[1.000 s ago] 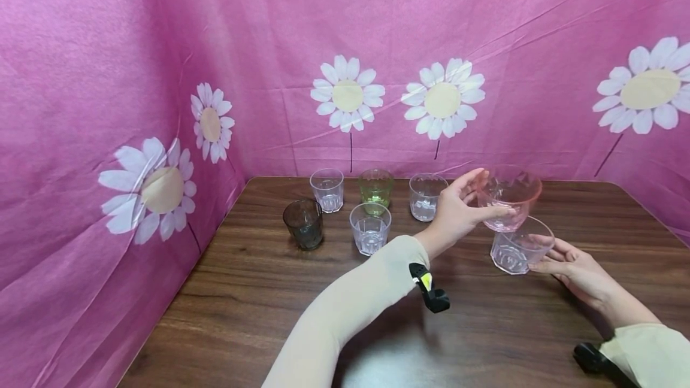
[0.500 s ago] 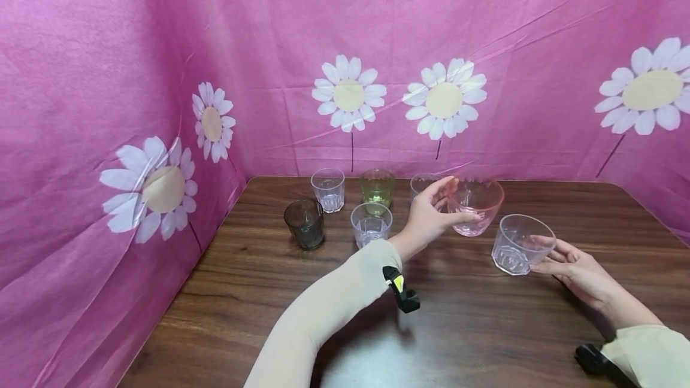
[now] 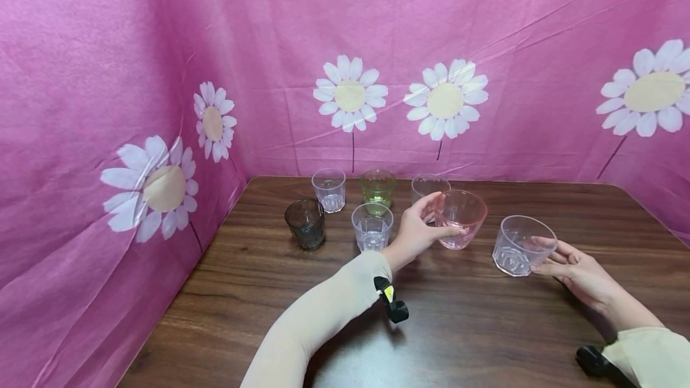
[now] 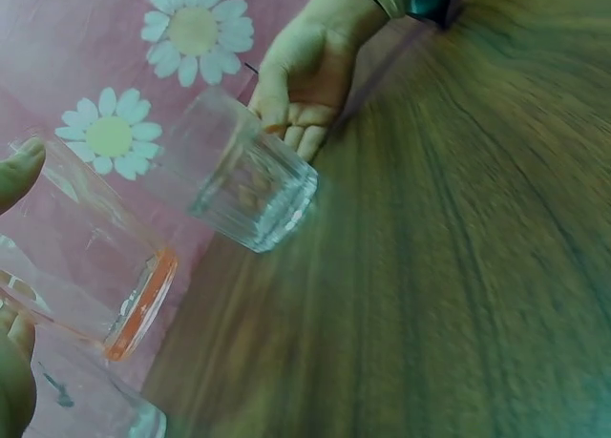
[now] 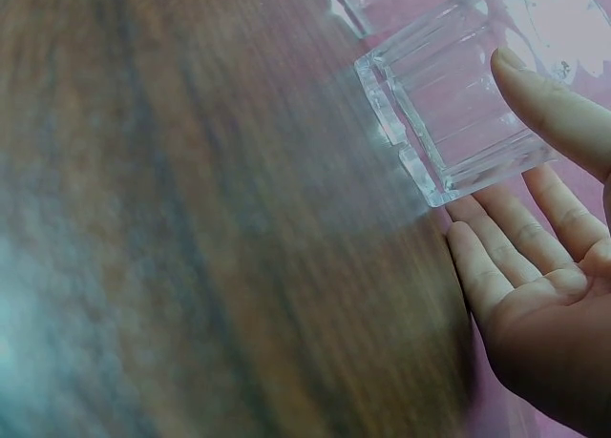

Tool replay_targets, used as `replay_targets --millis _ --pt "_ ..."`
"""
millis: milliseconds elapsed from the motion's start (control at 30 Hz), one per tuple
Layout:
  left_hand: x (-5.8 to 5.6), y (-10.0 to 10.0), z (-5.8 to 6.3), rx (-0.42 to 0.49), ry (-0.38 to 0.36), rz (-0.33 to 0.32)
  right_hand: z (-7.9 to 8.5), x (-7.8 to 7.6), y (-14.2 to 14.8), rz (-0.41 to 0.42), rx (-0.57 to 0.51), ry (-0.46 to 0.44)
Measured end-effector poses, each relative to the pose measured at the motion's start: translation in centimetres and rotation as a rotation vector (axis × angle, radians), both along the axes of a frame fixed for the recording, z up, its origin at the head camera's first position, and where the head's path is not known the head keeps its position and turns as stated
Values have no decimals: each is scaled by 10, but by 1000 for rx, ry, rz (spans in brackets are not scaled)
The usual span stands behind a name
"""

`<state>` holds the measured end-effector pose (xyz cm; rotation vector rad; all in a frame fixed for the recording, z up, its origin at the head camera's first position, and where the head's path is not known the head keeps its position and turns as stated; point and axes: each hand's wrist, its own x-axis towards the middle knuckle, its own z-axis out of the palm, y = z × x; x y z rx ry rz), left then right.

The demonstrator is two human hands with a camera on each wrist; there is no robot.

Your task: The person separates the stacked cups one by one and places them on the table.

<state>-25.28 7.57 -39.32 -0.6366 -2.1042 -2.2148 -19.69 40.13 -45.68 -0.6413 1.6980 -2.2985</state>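
My left hand (image 3: 415, 232) grips a pink glass (image 3: 472, 220) by its side, thumb in front and fingers behind. The glass is upright and low over the table; whether its base touches the wood I cannot tell. In the left wrist view the pink glass (image 4: 100, 252) has a bright orange-pink base. To its right, a clear glass (image 3: 512, 253) stands apart from it. My right hand (image 3: 584, 274) holds that clear glass from the right side. The right wrist view has the thumb across the clear glass (image 5: 458, 104), with the other fingers beside and partly behind it.
Other glasses stand on the brown wooden table (image 3: 232, 310): dark grey (image 3: 305, 226), clear (image 3: 372, 229), clear (image 3: 329, 190), green (image 3: 377, 187), and a clear one (image 3: 431, 182) partly behind my left hand. A pink flowered cloth (image 3: 269, 47) hangs behind the table.
My left hand has carried the pink glass leftward and down, away from above the clear glass at right. My right hand and its clear glass have stayed in place.
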Motion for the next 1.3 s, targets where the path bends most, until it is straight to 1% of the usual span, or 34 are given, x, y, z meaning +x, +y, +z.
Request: replay_targets --millis 200,367,500,667,800,933,1033,1167,1233,1300 --pt "2 -4 -12 -31 0 17 -1 1 -1 -13 12 9" --pt "4 -7 -22 -56 -34 34 -1 1 -1 -31 31 4" --pt "4 -9 -29 -43 -51 27 -1 1 -1 -31 28 -2" --pt "4 -11 -36 -19 -54 17 1 1 -1 -37 39 0" --pt "3 -12 -36 -13 -29 2 1 1 -1 -48 49 2" --pt "3 -15 -36 -33 -14 -13 2 0 -2 -65 69 1" --pt "3 -17 -35 -43 -31 -29 1 -1 -1 -43 51 7" --pt "3 -21 -35 -52 -61 -32 -1 -2 0 8 -14 12" --pt "5 -24 -34 -64 -61 -24 -1 -2 1 18 -33 12" --pt "9 -27 -31 -101 -48 -18 -1 -2 1 27 -48 8"
